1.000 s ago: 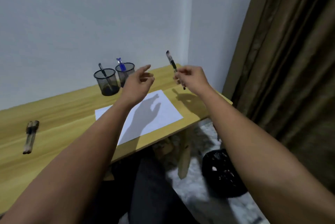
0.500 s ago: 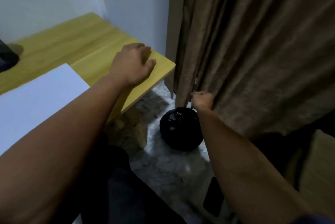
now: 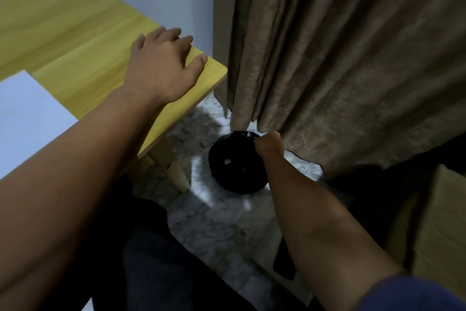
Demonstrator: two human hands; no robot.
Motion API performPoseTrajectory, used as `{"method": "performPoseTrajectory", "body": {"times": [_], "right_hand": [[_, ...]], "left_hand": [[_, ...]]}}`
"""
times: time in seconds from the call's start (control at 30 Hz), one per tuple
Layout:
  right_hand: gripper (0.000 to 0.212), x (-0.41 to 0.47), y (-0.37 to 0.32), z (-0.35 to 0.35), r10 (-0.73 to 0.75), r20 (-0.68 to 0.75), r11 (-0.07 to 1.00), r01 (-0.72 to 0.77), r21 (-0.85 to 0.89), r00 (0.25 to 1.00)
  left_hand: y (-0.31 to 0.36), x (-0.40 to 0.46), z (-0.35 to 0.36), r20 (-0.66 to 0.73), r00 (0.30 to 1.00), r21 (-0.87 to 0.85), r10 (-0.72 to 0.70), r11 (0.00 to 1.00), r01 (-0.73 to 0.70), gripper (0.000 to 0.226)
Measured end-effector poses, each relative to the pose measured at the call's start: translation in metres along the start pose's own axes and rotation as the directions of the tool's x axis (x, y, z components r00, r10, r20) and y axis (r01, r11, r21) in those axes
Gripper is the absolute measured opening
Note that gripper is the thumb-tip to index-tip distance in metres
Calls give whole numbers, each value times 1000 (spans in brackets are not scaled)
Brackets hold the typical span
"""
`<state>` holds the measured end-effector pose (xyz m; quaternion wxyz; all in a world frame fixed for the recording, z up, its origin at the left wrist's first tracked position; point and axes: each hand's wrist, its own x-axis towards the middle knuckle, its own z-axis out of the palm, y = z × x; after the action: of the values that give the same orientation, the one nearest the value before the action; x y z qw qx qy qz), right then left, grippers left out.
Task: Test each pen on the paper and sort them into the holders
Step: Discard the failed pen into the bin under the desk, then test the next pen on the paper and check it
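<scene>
My left hand (image 3: 161, 68) lies flat, palm down with fingers spread, on the right front corner of the yellow wooden table (image 3: 75, 41); it holds nothing. My right hand (image 3: 268, 145) is stretched down beside the table, fingers curled, at the far rim of a black bin (image 3: 234, 172) on the floor. I see that hand from behind, so what is inside the fingers is hidden. No pen shows clearly. A corner of the white paper (image 3: 25, 114) lies at the left edge. The pen holders are out of view.
A brown curtain (image 3: 340, 58) hangs right behind the bin and touches the floor. A cardboard box (image 3: 441, 222) stands at the right edge. A dark flat object (image 3: 283, 265) lies on the marble floor by my right forearm. The table leg (image 3: 176, 172) stands left of the bin.
A second ago my right hand held a black pen up over the table. My view has swung right and down; the right hand has dropped to the bin, the left has settled on the table corner.
</scene>
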<state>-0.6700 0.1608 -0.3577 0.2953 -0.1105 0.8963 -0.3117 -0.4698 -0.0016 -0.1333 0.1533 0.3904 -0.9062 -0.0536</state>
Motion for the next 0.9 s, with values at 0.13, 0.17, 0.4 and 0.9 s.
{"method": "performPoseTrajectory", "body": {"times": [0.13, 0.17, 0.4, 0.9], "right_hand": [[44, -19, -24, -29, 12, -32, 999, -11, 31, 999], [43, -25, -32, -38, -1, -46, 999, 3, 45, 999], [25, -89, -115, -96, -228, -201, 963, 251, 96, 953], [21, -344, -295, 39, -846, -16, 526, 838, 145, 533]], "left_hand": [[-2, -1, -1, 19, 1000, 18, 1, 1000, -1, 74], [-2, -3, -2, 25, 1000, 18, -5, 1000, 4, 75], [-1, -33, -33, 166, 985, 40, -55, 998, 49, 61], [-171, -252, -235, -208, 822, 109, -529, 823, 557, 34]]}}
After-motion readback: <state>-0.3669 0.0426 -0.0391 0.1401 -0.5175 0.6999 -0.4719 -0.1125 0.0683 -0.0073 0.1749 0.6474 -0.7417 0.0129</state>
